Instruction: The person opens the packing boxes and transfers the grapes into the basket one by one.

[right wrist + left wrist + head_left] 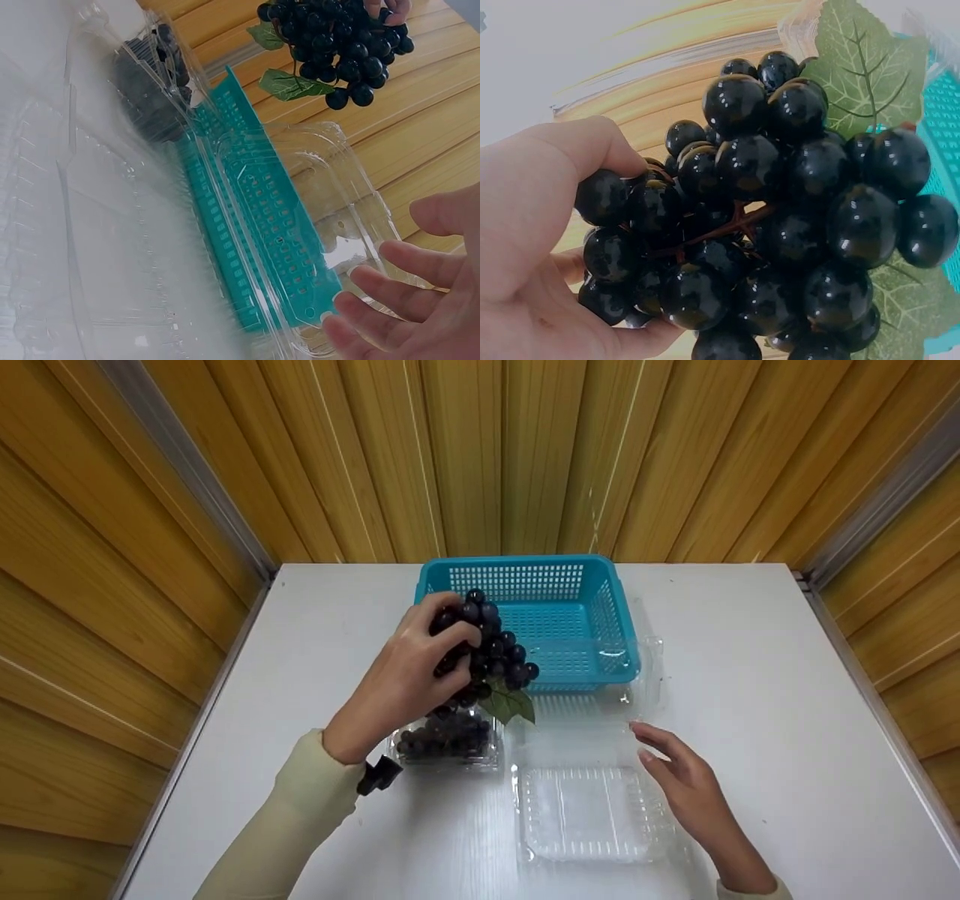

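Observation:
A bunch of dark grapes (495,652) with green leaves (870,64) hangs in my left hand (405,660), its fingers curled round one side of the bunch. In the head view the bunch overlaps the near left part of the teal basket (622,664). To the right, my right hand (686,780) holds nothing, its fingers extended beside a clear plastic clamshell box (585,814). The raised lid (330,161) of that box leans in front of the basket, close to the right fingertips in the right wrist view.
Below the left hand stands another clear box (450,761) with dark grapes inside. All of this is on a white table (330,630). Yellow wood-look panels (517,457) wall it in at the back and both sides, with metal rails (187,465) at the corners.

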Motion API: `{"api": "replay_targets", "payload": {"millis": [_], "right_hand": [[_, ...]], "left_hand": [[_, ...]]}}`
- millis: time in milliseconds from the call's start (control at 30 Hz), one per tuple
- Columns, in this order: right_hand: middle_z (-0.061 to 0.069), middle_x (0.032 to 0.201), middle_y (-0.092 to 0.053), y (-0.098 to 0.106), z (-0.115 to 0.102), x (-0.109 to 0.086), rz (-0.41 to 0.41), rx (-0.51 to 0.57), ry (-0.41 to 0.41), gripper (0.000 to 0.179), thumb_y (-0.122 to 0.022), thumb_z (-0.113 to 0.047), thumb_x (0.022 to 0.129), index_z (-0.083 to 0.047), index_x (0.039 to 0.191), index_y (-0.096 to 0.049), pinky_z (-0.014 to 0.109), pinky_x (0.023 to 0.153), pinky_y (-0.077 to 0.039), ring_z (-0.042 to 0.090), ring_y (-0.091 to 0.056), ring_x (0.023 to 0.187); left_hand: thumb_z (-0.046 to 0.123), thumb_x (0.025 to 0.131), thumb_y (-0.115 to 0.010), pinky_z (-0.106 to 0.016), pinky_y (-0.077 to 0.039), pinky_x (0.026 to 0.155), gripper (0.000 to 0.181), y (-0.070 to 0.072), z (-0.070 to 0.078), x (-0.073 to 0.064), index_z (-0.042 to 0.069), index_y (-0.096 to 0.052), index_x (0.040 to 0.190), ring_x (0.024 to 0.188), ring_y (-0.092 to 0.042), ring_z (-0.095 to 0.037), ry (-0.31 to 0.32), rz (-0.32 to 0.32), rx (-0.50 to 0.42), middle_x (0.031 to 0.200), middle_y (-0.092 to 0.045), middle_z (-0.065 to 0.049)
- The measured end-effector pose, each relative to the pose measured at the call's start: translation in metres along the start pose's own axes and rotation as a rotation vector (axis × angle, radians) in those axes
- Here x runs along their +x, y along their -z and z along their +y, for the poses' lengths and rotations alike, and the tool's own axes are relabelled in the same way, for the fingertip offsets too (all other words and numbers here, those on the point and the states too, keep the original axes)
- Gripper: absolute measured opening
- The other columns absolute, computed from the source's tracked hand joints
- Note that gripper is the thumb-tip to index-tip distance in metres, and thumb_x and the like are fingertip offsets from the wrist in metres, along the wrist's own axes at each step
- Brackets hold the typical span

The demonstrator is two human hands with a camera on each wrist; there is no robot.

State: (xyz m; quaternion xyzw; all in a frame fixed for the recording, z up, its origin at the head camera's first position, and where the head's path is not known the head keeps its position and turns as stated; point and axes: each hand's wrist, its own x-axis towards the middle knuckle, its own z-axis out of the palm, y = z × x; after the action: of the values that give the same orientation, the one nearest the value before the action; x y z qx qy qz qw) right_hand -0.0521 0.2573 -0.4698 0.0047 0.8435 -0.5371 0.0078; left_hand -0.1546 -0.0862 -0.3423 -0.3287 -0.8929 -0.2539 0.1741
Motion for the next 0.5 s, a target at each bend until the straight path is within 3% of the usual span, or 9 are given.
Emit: {"api": "replay_targets", "payload": {"millis": [500], "right_hand": [[0.009,0.139,-0.056,-0.0002,0.0057,-0.0021,0.033,0.034,0.065,0.032,-0.053,-0.020,0.100,-0.009,0.129,-0.059,0.008,0.092,-0.044,-0.011,-0.047,0.124]], "left_hand": [[0.010,0.087,-0.060,-0.042,-0.055,0.089,0.017,0.0083,-0.0071,0.0040,0.022,-0.064,0.100,0.120,-0.048,-0.027,0.043,0.039,0.013,0.136,-0.046,-0.006]]}}
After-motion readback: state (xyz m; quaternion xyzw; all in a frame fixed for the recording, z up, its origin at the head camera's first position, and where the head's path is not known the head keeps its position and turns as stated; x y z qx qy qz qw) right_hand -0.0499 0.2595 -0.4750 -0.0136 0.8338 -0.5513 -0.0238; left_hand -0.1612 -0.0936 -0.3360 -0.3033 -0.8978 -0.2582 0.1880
